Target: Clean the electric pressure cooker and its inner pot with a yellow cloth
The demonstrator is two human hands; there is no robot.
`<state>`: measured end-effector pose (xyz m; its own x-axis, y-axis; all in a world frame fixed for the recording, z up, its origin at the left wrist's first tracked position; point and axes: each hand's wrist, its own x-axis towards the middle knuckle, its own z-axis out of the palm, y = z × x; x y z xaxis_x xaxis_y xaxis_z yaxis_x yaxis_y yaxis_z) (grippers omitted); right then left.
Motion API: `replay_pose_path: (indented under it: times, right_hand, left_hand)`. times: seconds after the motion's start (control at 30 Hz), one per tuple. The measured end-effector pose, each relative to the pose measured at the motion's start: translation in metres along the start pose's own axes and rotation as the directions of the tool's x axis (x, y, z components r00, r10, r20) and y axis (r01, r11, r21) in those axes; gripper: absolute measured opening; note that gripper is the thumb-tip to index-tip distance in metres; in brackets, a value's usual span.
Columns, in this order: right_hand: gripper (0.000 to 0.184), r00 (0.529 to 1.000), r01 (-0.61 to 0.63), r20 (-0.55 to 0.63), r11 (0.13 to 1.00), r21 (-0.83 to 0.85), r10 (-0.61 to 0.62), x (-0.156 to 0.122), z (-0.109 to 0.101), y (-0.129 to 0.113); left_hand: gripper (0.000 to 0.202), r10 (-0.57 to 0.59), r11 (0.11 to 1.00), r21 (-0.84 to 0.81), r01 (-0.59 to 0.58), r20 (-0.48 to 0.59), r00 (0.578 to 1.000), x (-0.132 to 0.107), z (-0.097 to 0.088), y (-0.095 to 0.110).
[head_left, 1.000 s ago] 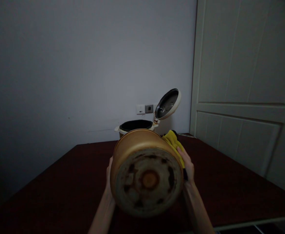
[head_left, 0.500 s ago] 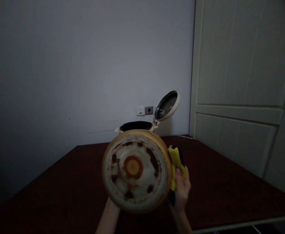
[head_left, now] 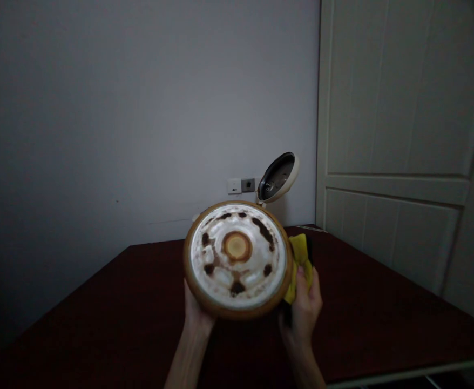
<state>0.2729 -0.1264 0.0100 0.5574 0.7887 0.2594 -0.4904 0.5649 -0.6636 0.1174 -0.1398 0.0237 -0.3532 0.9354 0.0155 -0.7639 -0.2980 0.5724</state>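
Above the table, an inner pot is held with its round base facing me. The base is whitish metal with dark brown stains, a tan disc in the middle and a golden-brown rim. My left hand is closed on the pot's lower left side, its fingers mostly hidden behind it. At the pot's right side my right hand grips a yellow and black cloth, which touches the pot's outer wall. Behind stands a rice cooker with its pale lid raised; the pot hides nearly all of the cooker's body.
The dark red table reaches back to a grey wall. Two socket plates are on the wall behind the cooker. A pale panelled door or cabinet borders the table on the right.
The pot has moved up and to the right, and its base has tilted and catches more light. Both hands moved along with it, and the pot now covers the cooker's opening.
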Motion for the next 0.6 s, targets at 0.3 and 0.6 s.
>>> replay_pose_path:
  times: [0.3,0.6]
  right_hand:
    - [0.048,1.000,0.017,0.025,0.999,0.043,-0.018,0.026,0.002,-0.008]
    - [0.039,0.853,0.490,0.321,0.842,-0.225,-0.410,0.024,-0.017,0.008]
  left_hand:
    - [0.038,0.011,0.985,-0.170,-0.029,-0.105,0.994,-0.017,0.014,0.002]
    - [0.037,0.024,0.989,-0.140,-0.054,-0.211,0.977,-0.024,0.038,0.018]
